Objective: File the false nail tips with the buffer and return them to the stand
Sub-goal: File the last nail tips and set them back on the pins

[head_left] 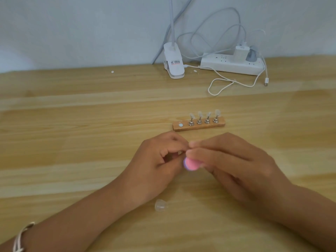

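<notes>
A small wooden stand (199, 126) lies on the table with several clear nail tips on metal holders (203, 117); its leftmost spot shows only a pale round pad (180, 125). Just in front of it my two hands meet. My right hand (229, 160) grips a pink buffer (191, 164) with a purple edge. My left hand (158, 160) has its fingers curled, pinching something small and pale (180, 152) against the buffer; it is mostly hidden. A loose clear nail tip (160, 205) lies on the table near my left wrist.
At the back of the wooden table (72, 124) stand a white clip lamp (173, 60) and a white power strip (231, 65) with plugs. A white cable (223, 86) loops in front of it. A pale bracelet (21, 237) is on my left wrist.
</notes>
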The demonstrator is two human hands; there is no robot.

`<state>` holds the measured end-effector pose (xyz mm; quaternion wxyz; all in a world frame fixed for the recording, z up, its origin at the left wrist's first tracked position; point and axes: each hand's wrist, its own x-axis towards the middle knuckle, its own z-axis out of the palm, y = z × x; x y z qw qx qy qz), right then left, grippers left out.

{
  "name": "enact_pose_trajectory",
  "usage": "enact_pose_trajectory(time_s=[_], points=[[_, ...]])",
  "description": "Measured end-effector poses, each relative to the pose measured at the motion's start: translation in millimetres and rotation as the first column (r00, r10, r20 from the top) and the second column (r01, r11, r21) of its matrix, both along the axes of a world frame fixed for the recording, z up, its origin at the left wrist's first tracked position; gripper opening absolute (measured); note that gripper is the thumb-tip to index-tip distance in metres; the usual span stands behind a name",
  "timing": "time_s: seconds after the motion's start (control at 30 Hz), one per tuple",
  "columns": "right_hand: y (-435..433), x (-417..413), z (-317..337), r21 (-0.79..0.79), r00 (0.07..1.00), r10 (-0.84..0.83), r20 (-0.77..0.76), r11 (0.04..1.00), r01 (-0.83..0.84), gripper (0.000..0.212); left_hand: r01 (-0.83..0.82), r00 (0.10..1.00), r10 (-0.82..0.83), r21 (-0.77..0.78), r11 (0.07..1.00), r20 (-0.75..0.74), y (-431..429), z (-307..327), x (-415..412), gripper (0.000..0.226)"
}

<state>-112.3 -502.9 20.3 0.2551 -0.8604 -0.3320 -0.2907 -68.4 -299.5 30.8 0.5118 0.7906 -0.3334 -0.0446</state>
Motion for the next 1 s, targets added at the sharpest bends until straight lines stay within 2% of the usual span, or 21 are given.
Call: enact_pose_trajectory(time_s=[0.17, 0.3, 0.43, 0.57, 0.7, 0.83, 0.93, 1.0], points=[[-10.5, 6.8, 6.1, 0.022, 0.997, -0.072, -0.026, 0.997, 0.072, 0.026, -0.016, 1.000, 0.015, -0.027, 1.000, -0.027, -0.7, 0.6, -0.6, 0.018], [-0.4, 0.3, 1.3, -0.025, 1.000, 0.011, 0.003, 1.000, -0.011, 0.022, -0.012, 1.000, 0.012, -0.009, 1.000, -0.009, -0.2, -0.7, 0.1, 0.012], [-12.0, 7.4, 5.7, 0.001, 0.999, -0.047, -0.010, 0.999, 0.047, 0.026, -0.020, 1.000, 0.020, -0.024, 1.000, -0.021, -0.8, 0.6, -0.7, 0.014], [-2.2, 1.0, 0.4, -0.023, 0.999, 0.035, 0.006, 0.999, -0.035, 0.022, 0.000, 0.999, -0.001, -0.025, 1.000, -0.041, 0.3, 0.8, -0.3, 0.014], [-11.0, 7.6, 3.9, 0.028, 0.999, -0.040, -0.017, 0.999, 0.040, 0.023, 0.010, 0.995, -0.018, -0.075, 0.997, -0.096, 0.2, 2.2, -1.0, 0.016], [-2.7, 0.8, 0.4, 0.015, 1.000, 0.015, 0.020, 1.000, -0.015, 0.020, 0.024, 0.996, -0.029, -0.065, 0.998, -0.089, 0.5, 2.8, -1.0, 0.014], [-10.3, 6.6, 3.8, 0.028, 0.999, -0.045, -0.009, 0.999, 0.045, 0.023, 0.019, 0.995, -0.026, -0.071, 0.997, -0.097, -0.2, 2.8, -0.8, 0.016], [-7.1, 3.8, 3.0, 0.042, 1.000, -0.024, -0.011, 0.999, 0.025, 0.021, 0.029, 0.995, -0.036, -0.071, 0.997, -0.093, 0.0, 3.4, -1.3, 0.016]])
